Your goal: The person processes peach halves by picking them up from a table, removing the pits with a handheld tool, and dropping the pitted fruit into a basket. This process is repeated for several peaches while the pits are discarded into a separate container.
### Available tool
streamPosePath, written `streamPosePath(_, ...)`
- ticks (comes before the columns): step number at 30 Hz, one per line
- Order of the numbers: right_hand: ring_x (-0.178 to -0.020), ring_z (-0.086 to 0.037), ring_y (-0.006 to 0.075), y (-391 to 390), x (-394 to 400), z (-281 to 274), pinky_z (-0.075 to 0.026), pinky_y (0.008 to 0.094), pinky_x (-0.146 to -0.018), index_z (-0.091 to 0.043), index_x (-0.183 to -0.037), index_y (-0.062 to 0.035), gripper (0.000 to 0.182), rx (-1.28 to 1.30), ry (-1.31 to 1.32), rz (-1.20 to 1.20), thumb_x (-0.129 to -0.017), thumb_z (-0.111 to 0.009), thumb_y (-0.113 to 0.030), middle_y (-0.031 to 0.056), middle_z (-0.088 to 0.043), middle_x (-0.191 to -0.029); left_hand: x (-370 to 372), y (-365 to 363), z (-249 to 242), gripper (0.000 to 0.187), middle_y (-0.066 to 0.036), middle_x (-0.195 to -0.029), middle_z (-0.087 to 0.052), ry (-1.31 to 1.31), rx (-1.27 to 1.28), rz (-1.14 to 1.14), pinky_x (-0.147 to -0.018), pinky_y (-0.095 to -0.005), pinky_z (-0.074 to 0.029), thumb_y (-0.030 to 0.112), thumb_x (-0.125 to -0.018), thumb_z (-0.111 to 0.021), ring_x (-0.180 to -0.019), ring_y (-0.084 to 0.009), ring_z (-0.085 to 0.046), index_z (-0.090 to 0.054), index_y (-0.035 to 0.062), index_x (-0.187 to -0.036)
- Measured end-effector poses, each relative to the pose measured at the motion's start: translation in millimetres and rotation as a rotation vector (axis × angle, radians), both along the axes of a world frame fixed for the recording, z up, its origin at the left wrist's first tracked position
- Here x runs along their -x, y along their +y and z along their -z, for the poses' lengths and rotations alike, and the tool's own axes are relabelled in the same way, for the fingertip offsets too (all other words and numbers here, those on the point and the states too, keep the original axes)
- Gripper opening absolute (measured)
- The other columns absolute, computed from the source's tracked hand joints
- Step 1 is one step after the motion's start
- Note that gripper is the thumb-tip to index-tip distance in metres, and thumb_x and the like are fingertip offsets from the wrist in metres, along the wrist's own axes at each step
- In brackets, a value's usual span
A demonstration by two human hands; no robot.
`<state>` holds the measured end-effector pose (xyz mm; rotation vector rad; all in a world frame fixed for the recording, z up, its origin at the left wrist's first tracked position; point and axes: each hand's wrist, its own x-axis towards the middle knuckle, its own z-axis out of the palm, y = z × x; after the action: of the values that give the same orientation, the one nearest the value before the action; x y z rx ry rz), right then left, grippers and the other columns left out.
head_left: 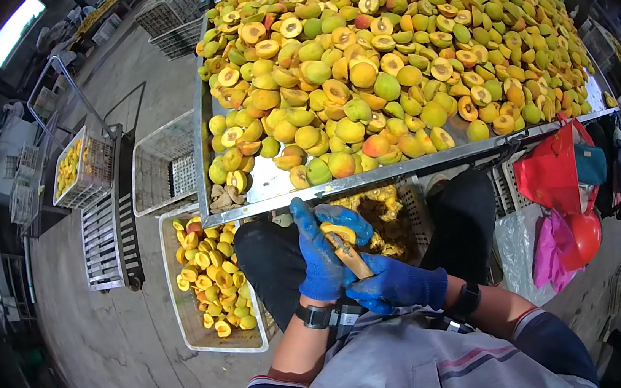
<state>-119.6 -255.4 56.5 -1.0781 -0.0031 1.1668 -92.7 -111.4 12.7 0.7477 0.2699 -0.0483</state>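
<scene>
My left hand (pixel 319 258), in a blue glove, is closed around a yellow peach half (pixel 339 232) over my lap. My right hand (pixel 401 282), gloved in blue too, grips a tool by its wooden handle (pixel 351 260). The tool's working end meets the fruit and is mostly hidden, so its exact kind does not show. Both hands are close together below the front edge of a metal table (pixel 310 192). A large heap of peaches (pixel 388 70), many of them halved with stones showing, covers that table.
At my left, a crate (pixel 265 335) holds pitted peach halves. Between my knees is a container with yellow scraps (pixel 382 220). Another crate (pixel 142 184) stands beside the table, near a cart with a fruit crate (pixel 84 193). Red bags (pixel 549 170) hang at the right.
</scene>
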Motion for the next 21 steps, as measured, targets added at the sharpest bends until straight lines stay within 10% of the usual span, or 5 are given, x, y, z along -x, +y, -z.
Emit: streamPosePath(21,-0.058,-0.048,0.0053,-23.4,44.4,-6.3,-0.041,0.0209,-0.052,-0.057,-0.094,-0.0110,0.009,-0.074,0.145,0.035,-0.089,-0.062,-0.015,-0.0036,-0.052,-0.072,29.8,-15.6,-27.3,0.070,-0.016,-0.065,-0.062,0.011,-0.116,0.219,-0.052,-0.0341,-0.053,0.063,-0.094,-0.036,-0.055,-0.0265,-0.062,-0.061,0.0004,-0.076)
